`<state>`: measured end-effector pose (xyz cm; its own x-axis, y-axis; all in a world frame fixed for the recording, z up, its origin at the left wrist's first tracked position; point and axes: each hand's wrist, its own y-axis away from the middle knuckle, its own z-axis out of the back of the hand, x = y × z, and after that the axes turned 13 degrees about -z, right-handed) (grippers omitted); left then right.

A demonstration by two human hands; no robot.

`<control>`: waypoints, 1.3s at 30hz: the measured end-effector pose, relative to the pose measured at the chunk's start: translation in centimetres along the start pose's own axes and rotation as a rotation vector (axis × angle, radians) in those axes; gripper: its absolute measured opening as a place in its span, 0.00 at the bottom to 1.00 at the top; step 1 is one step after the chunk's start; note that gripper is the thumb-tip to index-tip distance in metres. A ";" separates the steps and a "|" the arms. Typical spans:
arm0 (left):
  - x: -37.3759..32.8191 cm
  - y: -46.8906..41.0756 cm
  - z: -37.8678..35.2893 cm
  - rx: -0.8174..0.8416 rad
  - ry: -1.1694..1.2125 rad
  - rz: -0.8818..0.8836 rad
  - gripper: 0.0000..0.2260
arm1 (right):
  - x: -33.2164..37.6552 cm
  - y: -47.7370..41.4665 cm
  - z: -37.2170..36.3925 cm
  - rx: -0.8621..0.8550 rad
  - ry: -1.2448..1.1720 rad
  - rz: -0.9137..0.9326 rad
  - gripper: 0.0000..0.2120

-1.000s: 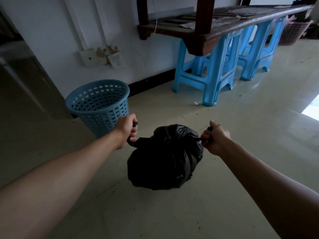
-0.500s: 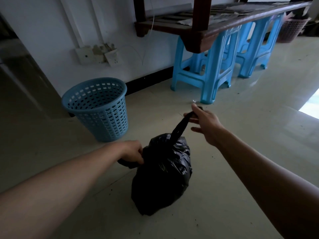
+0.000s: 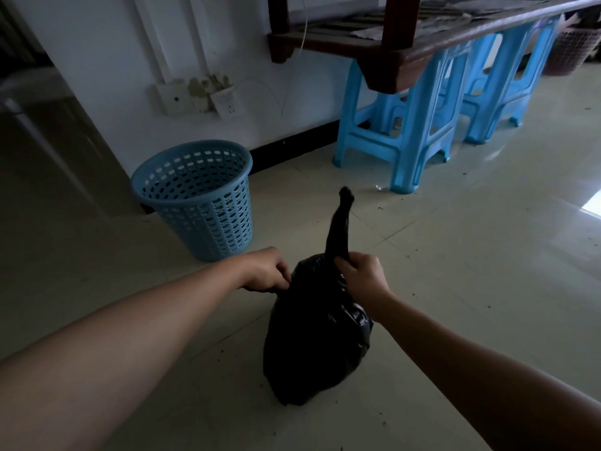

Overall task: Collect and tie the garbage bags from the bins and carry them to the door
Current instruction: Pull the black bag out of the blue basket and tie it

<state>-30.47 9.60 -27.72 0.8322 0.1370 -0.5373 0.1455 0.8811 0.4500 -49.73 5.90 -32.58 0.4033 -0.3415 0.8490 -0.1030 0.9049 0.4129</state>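
Observation:
A full black garbage bag stands on the tiled floor in front of me. One twisted tail of the bag sticks straight up from its top. My right hand grips the base of that tail. My left hand pinches the bag's other tail low on its left side. A blue perforated bin stands without a liner by the wall, to the left of the bag.
Two blue plastic stools hold up a dark wooden frame along the wall at the right. A pinkish basket sits at the far right. A dark doorway lies at the left. Open floor stretches to the right.
My right hand slid down from the tip of the upright tail to its base. My left hand kept its tail and stayed at the bag's left side. The camera moved closer.

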 end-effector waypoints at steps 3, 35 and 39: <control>-0.1 0.4 0.5 -0.038 0.077 0.025 0.06 | 1.1 0.8 -0.4 0.053 -0.095 0.161 0.09; 0.2 1.0 2.4 0.081 0.581 0.060 0.07 | 1.4 -0.6 0.6 0.313 0.227 -0.042 0.15; -0.7 1.0 4.0 -0.128 0.870 -0.034 0.06 | 2.1 0.0 1.5 0.358 0.218 -0.174 0.10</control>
<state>-28.80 8.58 -24.01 0.1182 0.3599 -0.9255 0.0588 0.9278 0.3683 -50.28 4.81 -30.25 0.6209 -0.3847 0.6830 -0.3086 0.6810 0.6641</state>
